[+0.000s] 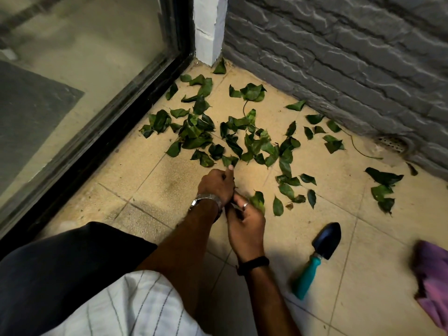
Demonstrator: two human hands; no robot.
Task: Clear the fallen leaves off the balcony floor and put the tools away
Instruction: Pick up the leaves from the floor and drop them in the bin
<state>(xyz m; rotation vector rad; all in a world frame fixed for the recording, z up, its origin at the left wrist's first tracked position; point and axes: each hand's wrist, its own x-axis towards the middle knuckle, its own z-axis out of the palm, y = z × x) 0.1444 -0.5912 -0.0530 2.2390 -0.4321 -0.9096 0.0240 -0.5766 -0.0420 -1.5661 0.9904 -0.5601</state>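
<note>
Both forearms reach fwd, wrists touching: left hand (216,183) curled w/ finger on leaves (218,139) scattered at 12 o'clock, right hand (244,225) pinching a leaf (257,199); trowel (316,257) lies at 4 o'clock.

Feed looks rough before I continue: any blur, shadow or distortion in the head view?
Head view: pink cloth at right edge is motion-blurred; right hand and its leaves slightly smeared; shadow falls beside the trowel; wide-angle bends the glass door frame; scattered leaves sharp.

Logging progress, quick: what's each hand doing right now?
Left hand: curled, seemingly gripping gathered leaves.
Right hand: holding leaves.
</note>
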